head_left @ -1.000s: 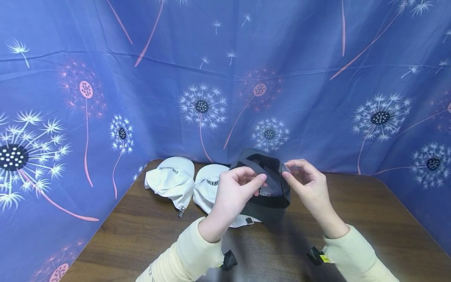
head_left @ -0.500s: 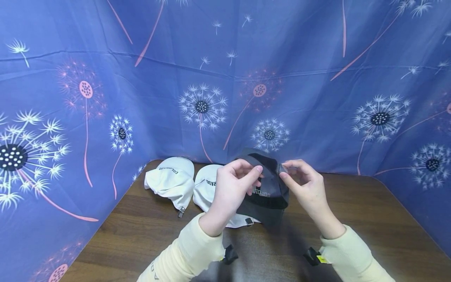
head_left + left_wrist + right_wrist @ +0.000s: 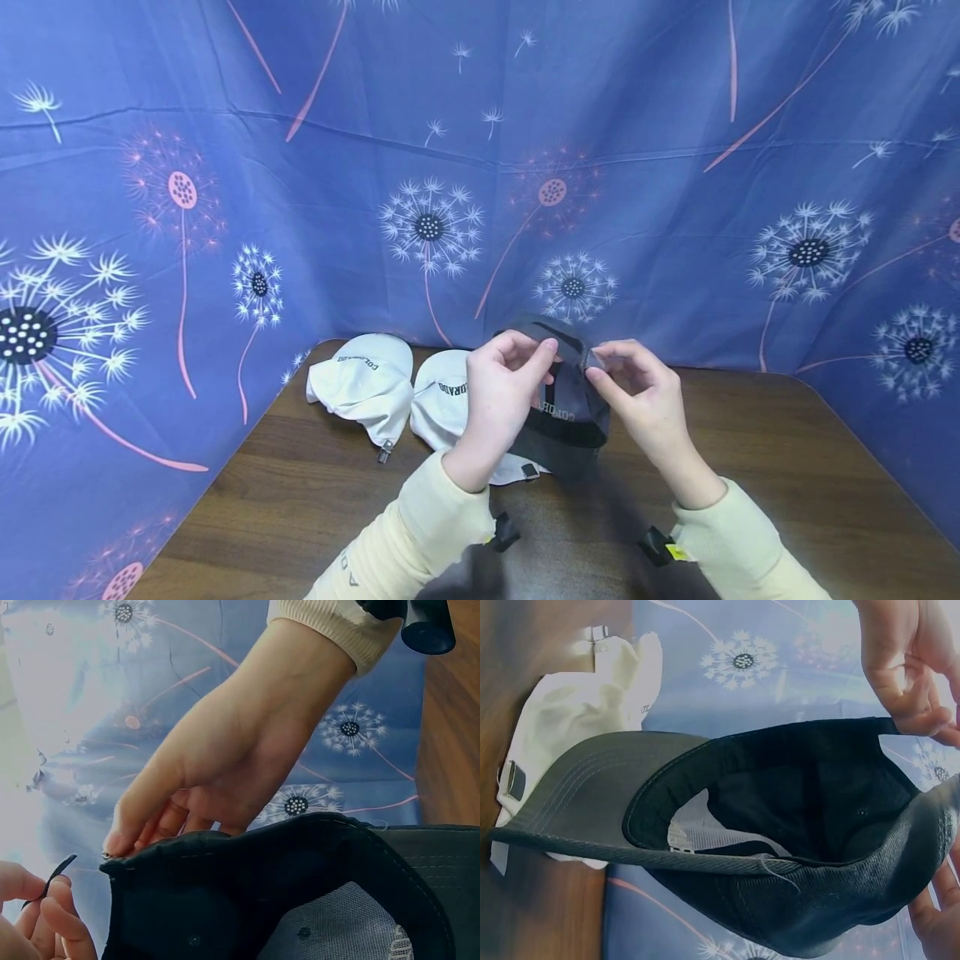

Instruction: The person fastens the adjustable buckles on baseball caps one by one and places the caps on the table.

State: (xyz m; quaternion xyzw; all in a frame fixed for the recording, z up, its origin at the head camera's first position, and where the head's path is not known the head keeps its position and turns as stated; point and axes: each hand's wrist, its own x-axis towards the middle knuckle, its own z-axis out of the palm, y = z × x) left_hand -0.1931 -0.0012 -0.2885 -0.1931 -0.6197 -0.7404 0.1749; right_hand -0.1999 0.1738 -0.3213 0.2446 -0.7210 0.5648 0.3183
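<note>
A dark baseball cap with lettering on it is held above the table between both hands, its stiff brim pointing back toward the wearer. My left hand pinches the end of a thin black strap, visible at the edge of the left wrist view. At the cap's back opening, my right hand grips the edge between thumb and fingers, with a small metal glint by the thumb. The cap's inside faces the right wrist camera. Part of the cap is hidden behind my left hand.
Two white baseball caps lie on the brown wooden table: one at the far left, the other beside it, partly covered by the left hand and dark cap. A blue dandelion-print cloth hangs behind the table.
The dark cap and my right hand have shifted slightly left. My left hand moved a little left, then back right and closer to the right hand. The white caps stay put.
</note>
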